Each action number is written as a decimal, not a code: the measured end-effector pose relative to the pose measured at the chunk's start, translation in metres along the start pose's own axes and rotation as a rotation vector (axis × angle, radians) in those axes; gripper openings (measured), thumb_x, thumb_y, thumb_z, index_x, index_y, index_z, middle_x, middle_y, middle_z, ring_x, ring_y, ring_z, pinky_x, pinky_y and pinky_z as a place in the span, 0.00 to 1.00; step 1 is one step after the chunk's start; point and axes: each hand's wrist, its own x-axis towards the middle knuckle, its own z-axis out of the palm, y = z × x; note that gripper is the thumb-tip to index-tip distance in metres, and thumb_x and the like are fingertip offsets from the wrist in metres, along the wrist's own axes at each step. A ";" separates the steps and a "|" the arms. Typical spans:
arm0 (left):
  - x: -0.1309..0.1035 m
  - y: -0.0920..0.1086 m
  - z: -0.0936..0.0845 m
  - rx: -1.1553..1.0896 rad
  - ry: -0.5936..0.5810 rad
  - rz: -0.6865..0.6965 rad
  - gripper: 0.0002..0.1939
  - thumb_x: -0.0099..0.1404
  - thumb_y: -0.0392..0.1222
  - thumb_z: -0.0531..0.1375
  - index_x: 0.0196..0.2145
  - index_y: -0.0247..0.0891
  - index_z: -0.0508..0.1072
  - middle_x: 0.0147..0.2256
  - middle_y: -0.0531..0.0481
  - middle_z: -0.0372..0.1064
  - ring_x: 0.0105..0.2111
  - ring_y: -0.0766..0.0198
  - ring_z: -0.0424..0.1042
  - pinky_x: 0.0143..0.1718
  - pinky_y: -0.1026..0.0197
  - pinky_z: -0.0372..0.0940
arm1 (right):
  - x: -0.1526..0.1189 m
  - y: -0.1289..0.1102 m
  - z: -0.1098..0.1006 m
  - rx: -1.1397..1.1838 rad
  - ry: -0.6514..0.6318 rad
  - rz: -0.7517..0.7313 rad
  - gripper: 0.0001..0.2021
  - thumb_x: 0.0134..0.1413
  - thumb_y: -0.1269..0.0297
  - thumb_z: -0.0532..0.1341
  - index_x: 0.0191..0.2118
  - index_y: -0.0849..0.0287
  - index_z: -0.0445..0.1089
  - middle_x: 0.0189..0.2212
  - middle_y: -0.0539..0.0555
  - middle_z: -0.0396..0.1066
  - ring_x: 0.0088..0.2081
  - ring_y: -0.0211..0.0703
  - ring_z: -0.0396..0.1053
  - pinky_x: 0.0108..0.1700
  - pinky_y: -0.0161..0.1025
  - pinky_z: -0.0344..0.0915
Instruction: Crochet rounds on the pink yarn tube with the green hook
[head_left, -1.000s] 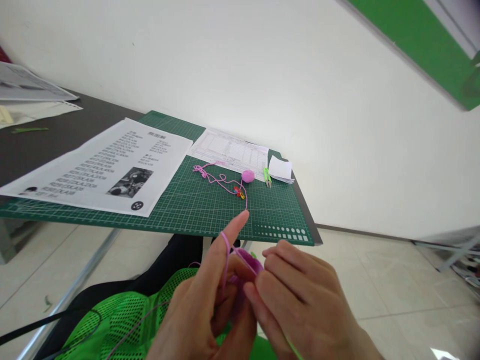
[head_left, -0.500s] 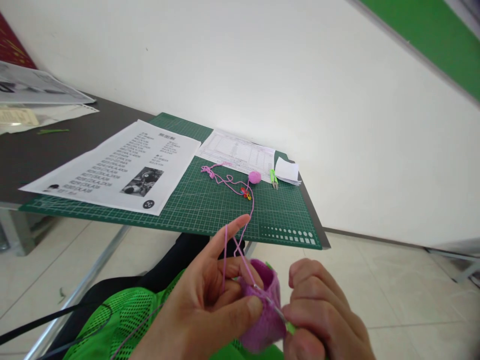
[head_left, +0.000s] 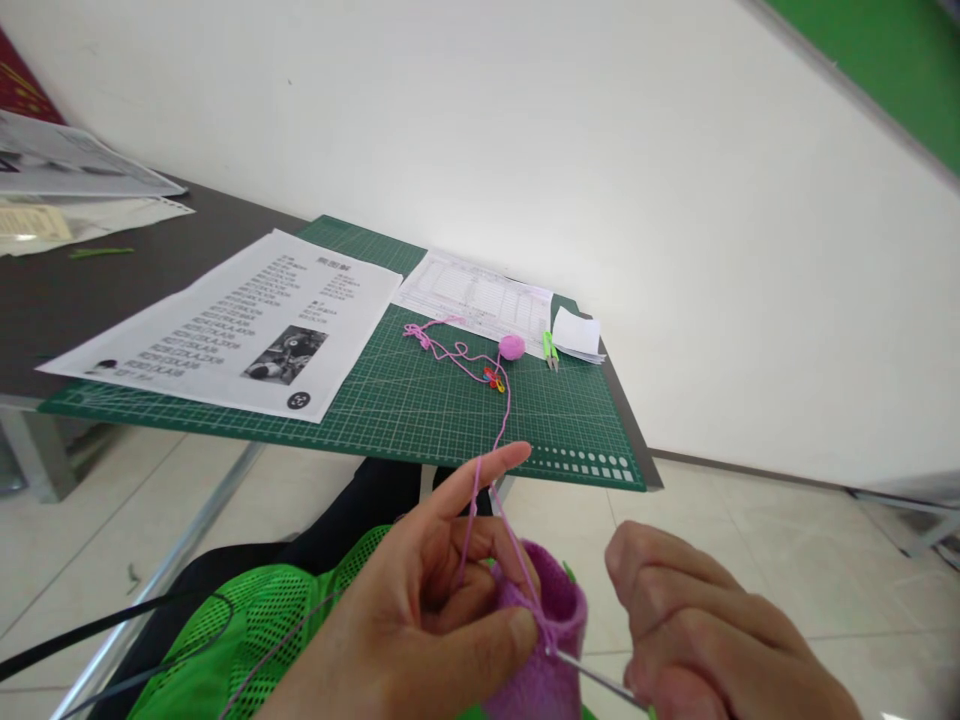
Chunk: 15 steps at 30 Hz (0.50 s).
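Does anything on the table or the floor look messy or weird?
A little. Some pink yarn lies in a loose, loopy tangle on the green mat, beside a tidy ball. A small scrap lies on the floor at the left, like dropped litter. I see no spill.

Passable across the cutting mat [head_left: 562, 405] at near right. Obstructed farther back by yarn ball [head_left: 511, 347], clips [head_left: 494, 379] and snips [head_left: 550, 351], then closed off by wall [head_left: 637, 230].
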 end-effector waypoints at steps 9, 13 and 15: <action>0.002 -0.008 -0.009 -0.038 -0.195 -0.059 0.36 0.57 0.34 0.67 0.61 0.50 0.63 0.28 0.58 0.66 0.18 0.76 0.43 0.20 0.63 0.37 | -0.002 -0.001 0.022 0.013 0.203 0.086 0.18 0.67 0.66 0.51 0.24 0.60 0.61 0.17 0.47 0.56 0.22 0.34 0.55 0.24 0.36 0.53; 0.001 -0.008 -0.010 -0.047 -0.169 -0.045 0.36 0.57 0.36 0.68 0.61 0.51 0.63 0.29 0.57 0.66 0.18 0.77 0.44 0.20 0.64 0.38 | -0.002 -0.002 0.025 -0.008 0.180 0.090 0.09 0.57 0.75 0.54 0.27 0.61 0.65 0.19 0.49 0.62 0.23 0.36 0.59 0.25 0.37 0.56; 0.001 -0.009 -0.008 -0.041 -0.128 -0.025 0.36 0.57 0.36 0.68 0.61 0.51 0.64 0.29 0.57 0.67 0.18 0.77 0.44 0.21 0.64 0.38 | -0.003 0.000 0.028 0.000 0.175 0.128 0.11 0.52 0.81 0.52 0.25 0.60 0.62 0.18 0.48 0.59 0.21 0.35 0.58 0.24 0.37 0.55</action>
